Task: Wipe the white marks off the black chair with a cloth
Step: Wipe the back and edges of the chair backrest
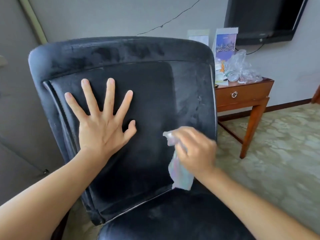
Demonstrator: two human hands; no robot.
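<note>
The black velvet chair [152, 87] fills the middle of the view, its backrest facing me. Faint white marks [199, 101] streak the right side of the backrest. My left hand [102, 122] lies flat on the left half of the backrest, fingers spread wide, holding nothing. My right hand [195, 151] is blurred low on the right side of the backrest, closed around a pale multicoloured cloth [180, 174]. The cloth's free end hangs down to the seam above the seat [173, 222].
A wooden side table [245, 96] with a drawer stands right of the chair, holding a clear plastic bag [242, 70] and a card stand [225, 42]. A dark television [263, 16] hangs on the wall above. Patterned carpet [277, 144] covers the floor at right.
</note>
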